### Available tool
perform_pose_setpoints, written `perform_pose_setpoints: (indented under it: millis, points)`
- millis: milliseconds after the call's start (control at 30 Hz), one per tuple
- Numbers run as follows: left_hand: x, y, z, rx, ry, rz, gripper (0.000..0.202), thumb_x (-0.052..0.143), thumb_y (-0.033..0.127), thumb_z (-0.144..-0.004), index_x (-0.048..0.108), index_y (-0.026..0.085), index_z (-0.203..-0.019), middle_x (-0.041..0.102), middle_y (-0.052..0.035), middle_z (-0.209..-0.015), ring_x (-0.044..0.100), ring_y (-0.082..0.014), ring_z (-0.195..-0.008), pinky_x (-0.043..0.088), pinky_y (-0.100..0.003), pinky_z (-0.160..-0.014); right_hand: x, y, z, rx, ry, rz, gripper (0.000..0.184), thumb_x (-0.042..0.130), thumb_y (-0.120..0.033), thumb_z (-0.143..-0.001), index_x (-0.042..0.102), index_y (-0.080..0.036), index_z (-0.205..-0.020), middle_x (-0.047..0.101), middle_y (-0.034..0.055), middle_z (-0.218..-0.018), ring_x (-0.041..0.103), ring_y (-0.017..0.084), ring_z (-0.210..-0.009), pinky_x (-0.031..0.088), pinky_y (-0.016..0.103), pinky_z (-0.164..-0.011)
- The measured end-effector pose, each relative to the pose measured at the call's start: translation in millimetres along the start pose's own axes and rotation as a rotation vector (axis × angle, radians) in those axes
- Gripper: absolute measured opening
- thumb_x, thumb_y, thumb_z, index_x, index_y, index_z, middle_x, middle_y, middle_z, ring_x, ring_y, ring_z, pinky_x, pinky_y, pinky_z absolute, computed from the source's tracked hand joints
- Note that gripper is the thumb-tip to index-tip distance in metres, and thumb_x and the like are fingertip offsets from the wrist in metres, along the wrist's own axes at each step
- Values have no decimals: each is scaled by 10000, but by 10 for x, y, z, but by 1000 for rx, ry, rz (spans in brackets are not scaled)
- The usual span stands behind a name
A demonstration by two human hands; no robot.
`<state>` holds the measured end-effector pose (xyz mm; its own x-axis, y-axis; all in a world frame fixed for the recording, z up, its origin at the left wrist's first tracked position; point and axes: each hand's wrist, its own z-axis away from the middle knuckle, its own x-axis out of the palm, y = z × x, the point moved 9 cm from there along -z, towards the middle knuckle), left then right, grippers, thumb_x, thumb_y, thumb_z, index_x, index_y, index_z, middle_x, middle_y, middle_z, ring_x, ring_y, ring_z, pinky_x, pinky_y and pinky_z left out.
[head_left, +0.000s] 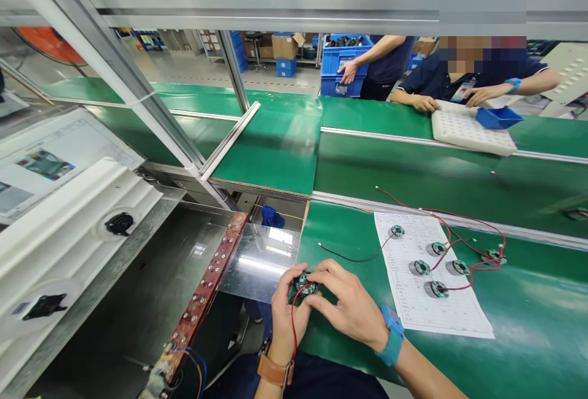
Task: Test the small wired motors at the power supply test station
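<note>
Head cam: biggest thing here is the green bench, running from the middle out past 3 o'clock (12 being away from the wearer). On it, at about 3 o'clock from the hands, lies a printed sheet, a bit skewed. A co-worker sits over at 1 to 2 o'clock with both hands at a white tray, well apart from all this.

Right hand comes in from 4 o'clock, thumb and fingertips pinching the right side of a round part with a green board face. Left hand comes up from about 7 and has its fingers curled round the other side. So the part sits right between the two, touching both, just over the bench's near left edge. No real long axis, it's a squat puck with the board side tipped up and toward the right hand. Its red wire drops to 6 o'clock over the left wrist.

The loose round parts on the sheet lie out at 2 to 3 o'clock, wires trailing, so the right hand is the nearer one to them.

Hard to make out: the held part's underside and most of its rim are behind fingers, I can't tell how firmly either hand grips, and I lose the wire's end around the wrist strap
</note>
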<state>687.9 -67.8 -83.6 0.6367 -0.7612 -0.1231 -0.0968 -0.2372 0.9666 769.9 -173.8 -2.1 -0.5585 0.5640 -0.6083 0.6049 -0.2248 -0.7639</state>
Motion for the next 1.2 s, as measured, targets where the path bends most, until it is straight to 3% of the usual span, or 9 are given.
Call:
perform_pose_setpoints:
  millis: [300, 467, 633, 800, 900, 1000, 1100, 1167, 1200]
  points:
    - [-6, -76, 41, -22, -5, -5, 408, 772, 298, -802, 639, 262, -1187, 760, -44, -1157, 739, -200, -1041, 612, -295, -915, 129, 18, 44, -1, -51, 104, 265, 718, -208, -880, 657, -221, -1137, 666, 79, -1128, 660, 235, -999, 599, 386, -867]
    - [112, -385, 138, -132, -14, 12, 352, 772, 363, -789, 684, 230, -1103, 782, -65, -1090, 761, -232, -959, 637, -309, -842, 303, 241, 153, 124, -103, 130, 367, 758, -111, -811, 655, -221, -1146, 674, 73, -1180, 667, 236, -1055, 586, 364, -920]
    - [279, -550, 285, -253, -16, 61, 391, 782, 340, -753, 683, 244, -1119, 765, -65, -1161, 738, -254, -1056, 612, -333, -933, 326, 355, 252, 222, -57, 132, 233, 748, -97, -803, 635, -205, -976, 699, 36, -1087, 687, 209, -993, 580, 324, -850]
    - [225, -495, 342, -240, -108, 116, 461, 655, 456, -886, 638, 264, -1304, 629, -114, -1423, 611, -277, -1301, 485, -413, -1142, 151, 275, 299, 90, 102, 231, 173, 692, -144, -854, 625, -221, -992, 704, 35, -1036, 699, 186, -915, 590, 296, -787]
    - [137, -633, 543, -499, -147, 288, 609, 562, 635, -910, 583, 211, -1348, 613, -191, -1401, 658, -283, -1201, 574, -398, -989, 46, 245, 373, -22, 195, 287, 78, 622, -268, -943, 630, -225, -1007, 721, 51, -1021, 717, 178, -892, 603, 277, -762]
    - [204, -545, 851, -717, -319, 389, 698, 485, 738, -893, 586, 144, -1243, 702, -172, -1083, 703, -210, -838, 564, -328, -732, 16, 236, 448, -134, 235, 346, 167, 575, -382, -983, 648, -234, -1004, 739, 49, -989, 733, 177, -864, 611, 278, -748]
    - [172, -306, 1006, -756, -472, 263, 419, 548, 517, -919, 613, 146, -1102, 639, -29, -767, 583, -124, -634, 449, -242, -613, 35, 280, 413, -205, 229, 365, 262, 589, -482, -964, 673, -235, -983, 755, 49, -968, 741, 193, -845, 614, 299, -739]
    - [37, -182, 1029, -727, -493, 121, 167, 554, 291, -878, 649, 166, -936, 592, 9, -702, 538, -104, -634, 393, -211, -598, 73, 350, 298, -171, 177, 339, 365, 592, -584, -929, 696, -235, -941, 764, 55, -950, 739, 209, -806, 614, 318, -716]
    - [-47, -135, 1037, -709, -480, 78, 133, 528, 219, -855, 652, 170, -866, 583, 14, -694, 529, -99, -640, 383, -203, -601, 81, 400, 225, -109, 157, 318, 434, 592, -651, -896, 705, -233, -921, 766, 62, -933, 732, 216, -770, 611, 329, -697]
